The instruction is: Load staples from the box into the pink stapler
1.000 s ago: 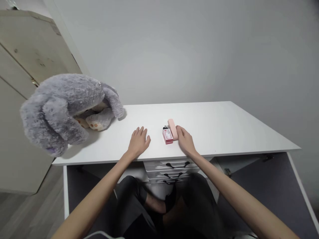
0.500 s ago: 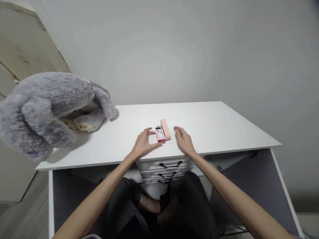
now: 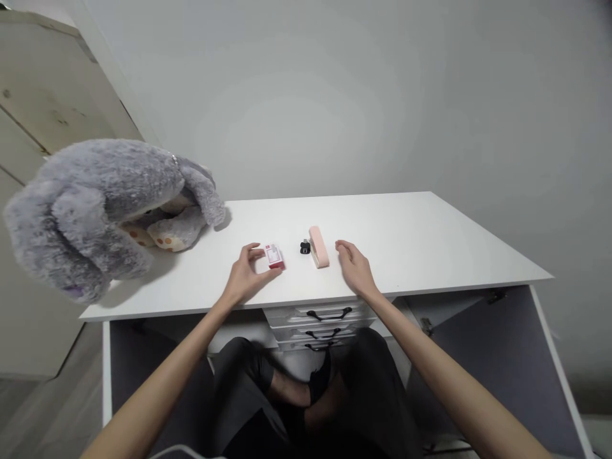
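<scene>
Our left hand [image 3: 246,275] pinches the box [image 3: 274,256] between thumb and fingertips, and the box lies on the counter [image 3: 430,242] at that hand's right edge. Our right hand [image 3: 354,271] rests open on the counter, gripping nothing. The stapler [image 3: 319,247] lies just to its left, clear of its fingers, with a small black piece [image 3: 305,247] just beside the stapler, between our two hands. Well out to the left of our left hand slumps a plush elephant [image 3: 105,210], and below our wrists we see drawers [image 3: 325,317].
</scene>
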Demonstrator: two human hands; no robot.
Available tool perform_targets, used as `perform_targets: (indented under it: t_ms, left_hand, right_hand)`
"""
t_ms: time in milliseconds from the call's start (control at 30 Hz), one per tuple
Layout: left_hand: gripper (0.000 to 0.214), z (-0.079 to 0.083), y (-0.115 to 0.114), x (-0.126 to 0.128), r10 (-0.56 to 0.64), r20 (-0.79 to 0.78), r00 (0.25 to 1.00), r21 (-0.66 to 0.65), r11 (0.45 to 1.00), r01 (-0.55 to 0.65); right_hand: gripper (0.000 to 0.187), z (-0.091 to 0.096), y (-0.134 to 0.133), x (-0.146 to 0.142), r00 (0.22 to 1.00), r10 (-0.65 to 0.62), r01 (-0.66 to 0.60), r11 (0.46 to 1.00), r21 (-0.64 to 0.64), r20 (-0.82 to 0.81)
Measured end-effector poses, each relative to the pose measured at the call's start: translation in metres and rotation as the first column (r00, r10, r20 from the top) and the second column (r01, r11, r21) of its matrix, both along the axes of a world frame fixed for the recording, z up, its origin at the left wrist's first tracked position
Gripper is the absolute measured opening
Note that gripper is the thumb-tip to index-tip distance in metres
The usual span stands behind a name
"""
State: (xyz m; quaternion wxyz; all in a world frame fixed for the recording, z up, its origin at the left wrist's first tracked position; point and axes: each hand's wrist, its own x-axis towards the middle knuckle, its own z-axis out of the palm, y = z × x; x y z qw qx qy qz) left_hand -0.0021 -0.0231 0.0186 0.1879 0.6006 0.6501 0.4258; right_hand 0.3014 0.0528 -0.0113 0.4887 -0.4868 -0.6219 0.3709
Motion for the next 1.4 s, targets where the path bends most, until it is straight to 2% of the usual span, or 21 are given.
perform_targets:
  t_ms: [133,267,400,533,900,1100,1267,1400]
  left_hand:
    - [0.076,-0.001,-0.010,-0.041,0.061,0.111,0.992,0.064,0.996,-0.069]
    - [0.072,0.004,-0.015,-0.063,0.163,0.115,0.980,0.075,0.982,-0.172]
    - [0.064,0.011,-0.018,-0.063,0.267,0.065,0.961,0.063,0.960,-0.271]
    - [0.067,0.013,-0.019,-0.058,0.317,0.038,0.948,0.069,0.945,-0.319]
    - [0.061,0.004,-0.018,-0.066,0.350,-0.104,0.931,0.144,0.931,-0.334]
    - [0.055,0.004,-0.019,-0.067,0.340,-0.129,0.931,0.157,0.934,-0.320]
    - [0.053,0.001,-0.017,-0.068,0.363,-0.228,0.903,0.129,0.931,-0.342]
    - [0.055,-0.004,-0.016,-0.074,0.412,-0.267,0.871,0.171,0.910,-0.378]
  right_hand:
    - [0.052,-0.002,0.000,0.000,1.000,0.011,-0.011,1.000,0.004,-0.014]
    - [0.049,-0.002,-0.001,0.000,1.000,0.013,-0.013,1.000,0.002,-0.027]
    - [0.048,-0.001,-0.001,0.000,1.000,0.010,-0.010,1.000,-0.006,-0.028]
    - [0.047,0.000,-0.001,0.000,0.999,0.018,-0.018,1.000,-0.006,-0.034]
    - [0.044,0.002,-0.002,0.000,0.999,0.021,-0.021,1.000,-0.016,-0.029]
    - [0.043,0.001,-0.002,0.000,0.999,0.028,-0.028,0.999,-0.023,-0.027]
    - [0.042,0.001,-0.002,0.000,0.999,0.028,-0.028,0.999,-0.018,-0.031]
    - [0.040,0.003,-0.002,0.000,0.999,0.026,-0.027,0.999,-0.029,-0.035]
